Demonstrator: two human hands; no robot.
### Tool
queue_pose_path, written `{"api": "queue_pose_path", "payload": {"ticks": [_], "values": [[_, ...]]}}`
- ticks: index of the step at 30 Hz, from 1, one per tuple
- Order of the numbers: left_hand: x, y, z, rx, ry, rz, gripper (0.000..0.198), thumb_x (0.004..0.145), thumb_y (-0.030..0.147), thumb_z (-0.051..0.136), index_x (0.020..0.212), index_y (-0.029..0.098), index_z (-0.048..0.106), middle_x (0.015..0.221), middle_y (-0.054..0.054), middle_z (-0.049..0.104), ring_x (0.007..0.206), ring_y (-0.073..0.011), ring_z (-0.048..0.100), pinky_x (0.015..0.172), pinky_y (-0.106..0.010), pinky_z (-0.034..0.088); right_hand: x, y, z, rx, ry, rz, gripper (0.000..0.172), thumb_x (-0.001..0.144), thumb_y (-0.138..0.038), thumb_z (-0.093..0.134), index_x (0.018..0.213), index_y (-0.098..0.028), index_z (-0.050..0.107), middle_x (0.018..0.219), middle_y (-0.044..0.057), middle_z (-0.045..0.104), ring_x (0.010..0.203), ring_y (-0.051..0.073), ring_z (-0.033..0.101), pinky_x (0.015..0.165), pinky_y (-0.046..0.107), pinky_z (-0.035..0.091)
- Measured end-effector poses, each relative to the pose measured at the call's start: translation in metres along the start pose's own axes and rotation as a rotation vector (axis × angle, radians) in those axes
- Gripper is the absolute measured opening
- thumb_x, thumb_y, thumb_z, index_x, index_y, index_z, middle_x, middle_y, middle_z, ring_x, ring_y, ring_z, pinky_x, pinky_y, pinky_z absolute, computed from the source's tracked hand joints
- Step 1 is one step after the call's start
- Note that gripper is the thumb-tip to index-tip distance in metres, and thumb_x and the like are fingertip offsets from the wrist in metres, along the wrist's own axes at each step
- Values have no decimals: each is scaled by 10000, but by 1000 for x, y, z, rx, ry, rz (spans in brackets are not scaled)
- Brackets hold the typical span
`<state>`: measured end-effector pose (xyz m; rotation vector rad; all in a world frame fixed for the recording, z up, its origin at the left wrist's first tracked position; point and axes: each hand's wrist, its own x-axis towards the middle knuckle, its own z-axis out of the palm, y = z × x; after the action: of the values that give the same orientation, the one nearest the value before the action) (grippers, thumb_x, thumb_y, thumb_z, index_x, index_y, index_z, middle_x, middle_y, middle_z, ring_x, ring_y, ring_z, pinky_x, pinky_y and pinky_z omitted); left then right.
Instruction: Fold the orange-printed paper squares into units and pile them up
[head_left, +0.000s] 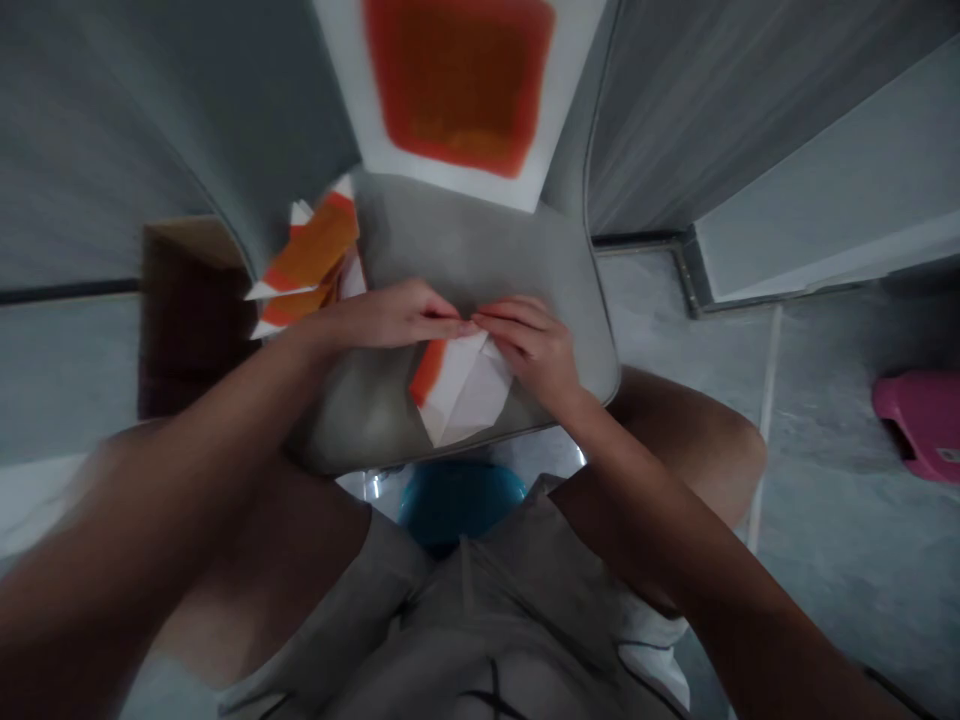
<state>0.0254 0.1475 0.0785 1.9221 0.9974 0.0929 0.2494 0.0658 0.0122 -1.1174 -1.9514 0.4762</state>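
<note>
A partly folded sheet of paper (469,390), white with an orange-red strip along its left side, rests on the grey chair seat (472,240). My left hand (409,315) pinches the paper's top edge from the left. From the right, my right hand (529,340) grips the same edge, its fingertips meeting those of my left. Folded orange and white paper pieces (315,250) lie on the seat's left side, partly behind my left forearm. At the seat's back, a white sheet with an orange-red square (461,80) leans against the backrest.
An open cardboard box (191,320) stands on the floor to the left of the chair. Something round and blue (461,500) shows below the seat's front edge. A pink plastic stool (922,420) is at far right. My knees flank the seat.
</note>
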Motion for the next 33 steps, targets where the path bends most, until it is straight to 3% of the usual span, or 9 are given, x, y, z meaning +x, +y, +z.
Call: {"api": "queue_pose_path", "payload": {"ticks": [3, 6, 9, 12, 15, 18, 21, 26, 33], "values": [[5, -2, 1, -7, -120, -25, 430, 860, 610, 662, 696, 219, 735, 562, 28, 508, 538, -114, 466, 537, -264, 338, 2, -2, -2, 26, 44, -15, 296, 1071, -272, 517, 1158, -319, 796, 1177, 38, 781, 1161, 232, 695, 1068, 470, 556], [2, -5, 1, -40, -78, 0, 427, 903, 605, 628, 755, 223, 749, 599, 17, 552, 551, -115, 473, 543, -264, 345, 3, -6, -3, 51, 112, 97, 324, 1071, -282, 493, 1287, -302, 734, 1298, 58, 739, 1232, 240, 672, 1088, 469, 553], [-6, -4, 6, -87, 5, 7, 414, 925, 602, 620, 858, 227, 782, 660, 9, 617, 602, -125, 518, 565, -256, 372, 6, -10, -7, 169, 136, 331, 383, 1059, -395, 547, 1411, -275, 640, 1396, 88, 692, 1211, 239, 687, 982, 381, 609], [-14, 3, 15, -130, 78, -16, 411, 920, 601, 636, 888, 222, 790, 714, 1, 668, 664, -138, 569, 582, -244, 400, 12, -14, -15, 373, 52, 547, 374, 1006, -490, 634, 1283, -251, 712, 1187, 70, 776, 1052, 225, 735, 834, 318, 636], [-17, 10, 26, -150, 122, -39, 384, 921, 574, 654, 918, 218, 799, 760, -4, 706, 717, -151, 610, 608, -240, 425, 18, -17, -24, 540, -5, 644, 323, 940, -518, 715, 1082, -235, 778, 1023, 44, 799, 940, 217, 740, 752, 317, 637], [-16, 11, 32, -174, 138, -54, 394, 925, 586, 658, 925, 218, 799, 783, -4, 721, 721, -152, 619, 611, -243, 428, 21, -19, -30, 589, -15, 683, 279, 921, -507, 736, 1005, -245, 784, 977, 41, 801, 878, 210, 734, 670, 302, 621], [-14, 6, 33, -204, 150, -78, 418, 933, 603, 654, 895, 209, 788, 791, -6, 723, 702, -145, 601, 593, -244, 414, 21, -16, -32, 615, -66, 678, 251, 892, -449, 767, 1058, -260, 777, 985, 36, 808, 860, 206, 741, 642, 285, 609], [-13, 3, 32, -188, 159, -84, 419, 960, 604, 613, 900, 229, 787, 792, -3, 727, 693, -148, 605, 576, -243, 406, 18, -4, -31, 611, -131, 591, 352, 917, -434, 710, 1213, -245, 731, 1047, 27, 810, 877, 193, 747, 689, 291, 617], [-11, 6, 34, -180, 118, -61, 412, 940, 598, 619, 867, 222, 772, 739, 5, 688, 680, -141, 584, 582, -238, 387, 26, -5, -29, 584, -169, 589, 266, 946, -410, 685, 1108, -212, 758, 976, 24, 797, 843, 170, 728, 732, 287, 604]]}}
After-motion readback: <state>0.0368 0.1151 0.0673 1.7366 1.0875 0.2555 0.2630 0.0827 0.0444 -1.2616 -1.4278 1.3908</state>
